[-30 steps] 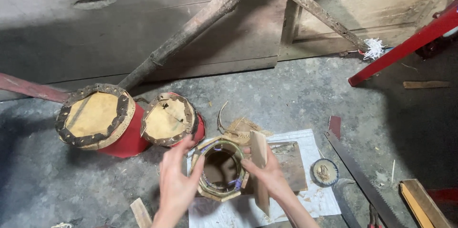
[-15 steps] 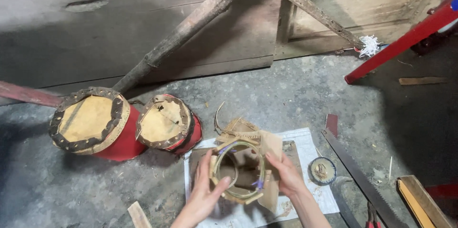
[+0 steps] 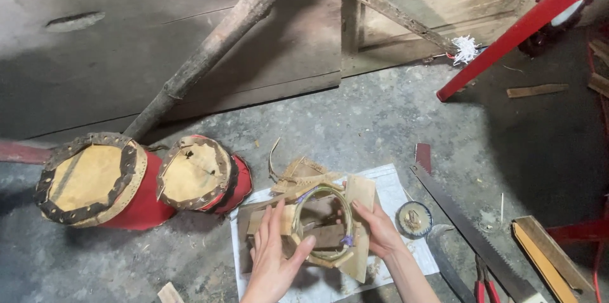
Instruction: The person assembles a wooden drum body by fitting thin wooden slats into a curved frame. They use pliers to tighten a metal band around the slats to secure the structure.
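Below, both hands grip a small wooden drum shell (image 3: 322, 227) over white paper (image 3: 393, 192): left hand (image 3: 274, 258) fingers curled on its near-left side, right hand (image 3: 375, 230) pinching its right staves. Inside, it looks hollow.

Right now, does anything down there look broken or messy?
Yes. The two red drums lie tipped on their sides on the concrete floor instead of standing. The small wooden frame, held by the left hand and right hand, looks lopsided, with loose strips sticking out. Wood scraps lie scattered around the paper sheet.
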